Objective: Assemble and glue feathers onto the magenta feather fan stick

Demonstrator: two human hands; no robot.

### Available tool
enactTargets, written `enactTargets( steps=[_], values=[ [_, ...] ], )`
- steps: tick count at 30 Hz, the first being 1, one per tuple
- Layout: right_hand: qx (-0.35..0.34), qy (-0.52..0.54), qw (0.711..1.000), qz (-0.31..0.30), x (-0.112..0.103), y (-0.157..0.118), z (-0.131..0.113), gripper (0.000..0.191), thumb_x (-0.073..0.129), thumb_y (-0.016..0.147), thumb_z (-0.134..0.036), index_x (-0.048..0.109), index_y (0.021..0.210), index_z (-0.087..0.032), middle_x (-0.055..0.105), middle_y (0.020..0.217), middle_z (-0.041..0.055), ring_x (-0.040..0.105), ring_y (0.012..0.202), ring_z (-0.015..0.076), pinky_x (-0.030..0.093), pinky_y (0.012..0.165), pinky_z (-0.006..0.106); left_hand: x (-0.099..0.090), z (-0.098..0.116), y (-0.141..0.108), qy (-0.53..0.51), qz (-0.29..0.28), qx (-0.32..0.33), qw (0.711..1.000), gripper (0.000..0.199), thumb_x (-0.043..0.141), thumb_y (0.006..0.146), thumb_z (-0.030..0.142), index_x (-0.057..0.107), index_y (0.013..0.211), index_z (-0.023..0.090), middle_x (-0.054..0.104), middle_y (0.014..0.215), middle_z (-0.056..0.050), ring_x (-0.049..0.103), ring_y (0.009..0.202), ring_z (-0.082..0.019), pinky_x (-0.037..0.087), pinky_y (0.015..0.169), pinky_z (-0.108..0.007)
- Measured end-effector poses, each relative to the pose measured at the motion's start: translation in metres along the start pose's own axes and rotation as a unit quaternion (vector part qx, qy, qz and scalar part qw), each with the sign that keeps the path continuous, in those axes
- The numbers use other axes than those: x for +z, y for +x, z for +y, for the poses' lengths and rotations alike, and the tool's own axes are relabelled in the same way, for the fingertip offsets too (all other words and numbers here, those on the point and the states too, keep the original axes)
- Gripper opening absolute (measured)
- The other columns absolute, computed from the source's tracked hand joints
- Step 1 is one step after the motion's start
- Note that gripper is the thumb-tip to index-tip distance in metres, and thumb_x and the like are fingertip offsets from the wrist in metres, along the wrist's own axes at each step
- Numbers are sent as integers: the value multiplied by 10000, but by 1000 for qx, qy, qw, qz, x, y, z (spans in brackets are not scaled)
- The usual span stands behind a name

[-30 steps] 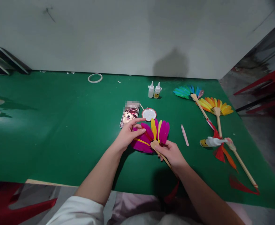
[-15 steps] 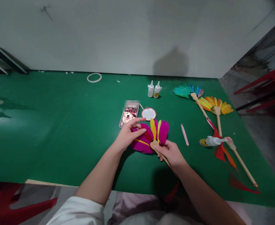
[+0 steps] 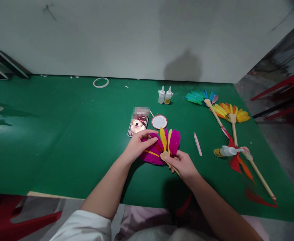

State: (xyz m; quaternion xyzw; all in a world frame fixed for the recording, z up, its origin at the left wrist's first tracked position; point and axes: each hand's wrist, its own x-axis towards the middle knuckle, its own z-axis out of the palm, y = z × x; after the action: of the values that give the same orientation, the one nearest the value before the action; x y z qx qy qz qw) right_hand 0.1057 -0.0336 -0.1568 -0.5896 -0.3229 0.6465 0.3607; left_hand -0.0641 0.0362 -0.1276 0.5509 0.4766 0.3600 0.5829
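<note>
A feather fan (image 3: pixel 153 156) with magenta and yellow feathers and a wooden handle is held over the near middle of the table. My right hand (image 3: pixel 184 164) is closed around the top of the handle, its thumb on the rounded wooden head. On the fan's left side, my left hand (image 3: pixel 139 144) pinches a magenta feather between thumb and fingers; the fingertips partly cover it. Just beyond the hands lie a phone (image 3: pixel 137 125) showing a dog picture and a round white dish with a red rim (image 3: pixel 159 122). Pink tweezers (image 3: pixel 197 144) rest to the right.
Two white glue bottles (image 3: pixel 164 96) stand near the wall, and another glue bottle (image 3: pixel 224 151) lies at right. A blue-green fan (image 3: pixel 199 98), a yellow-orange fan (image 3: pixel 232 112) and a bare wooden stick (image 3: pixel 261 175) are on the right. A white ring (image 3: pixel 101 83) lies at the back.
My left index finger has bent down from its stretched pose, closing toward the thumb at the magenta feather. My right hand and the fan have barely moved.
</note>
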Motion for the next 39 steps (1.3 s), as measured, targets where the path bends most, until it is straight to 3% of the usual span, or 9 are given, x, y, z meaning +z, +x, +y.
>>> enactTargets(
  steps=[5,12,22,27,30,34,39],
  values=[
    [-2,-4,1000,-5,-1,1,3,350,704,596,-388,620,823,-136,525,503,-41,449,414,63,336,349,172,2,-3,0,-38,-15,-1,999,471,673,696,223,546,1150,229,397,551,80,383,511,-49,328,522,-177],
    [7,-9,1000,13,-1,-2,-3,380,714,576,-405,615,829,-139,551,533,-30,469,431,70,344,357,177,1,-3,1,-28,0,14,999,457,694,668,215,579,1111,219,521,668,36,480,610,-79,408,627,-222],
    [-2,32,999,16,-1,-3,-10,361,726,575,-392,604,799,-136,545,515,-32,461,414,70,348,347,181,2,-6,4,-26,13,8,1000,378,652,716,318,598,1078,226,567,745,9,510,674,-108,419,661,-246],
    [-32,102,992,68,-14,0,-4,334,737,585,-360,612,800,-138,588,583,-13,517,475,81,396,377,176,1,-15,14,-58,98,28,993,407,609,737,327,538,1112,184,612,839,-33,574,753,-129,451,683,-264],
    [-33,153,982,109,-22,-3,1,340,753,568,-338,613,809,-144,604,622,-6,553,525,97,437,405,185,3,-21,17,-30,147,72,986,376,593,745,313,538,1092,177,592,888,-41,572,777,-127,457,684,-261],
    [-51,195,969,146,-29,-12,-2,298,749,562,-319,599,764,-160,588,594,-23,548,516,94,449,422,192,21,-27,-2,-34,162,84,983,361,577,755,288,517,1094,178,568,892,-31,564,785,-119,454,681,-244],
    [-99,244,951,159,-24,-27,-13,312,750,537,-295,604,785,-175,611,644,-27,554,571,95,460,477,199,65,-29,-56,-162,75,-28,984,455,616,738,310,461,1141,169,590,875,-25,604,731,-110,476,681,-242]
  ],
)
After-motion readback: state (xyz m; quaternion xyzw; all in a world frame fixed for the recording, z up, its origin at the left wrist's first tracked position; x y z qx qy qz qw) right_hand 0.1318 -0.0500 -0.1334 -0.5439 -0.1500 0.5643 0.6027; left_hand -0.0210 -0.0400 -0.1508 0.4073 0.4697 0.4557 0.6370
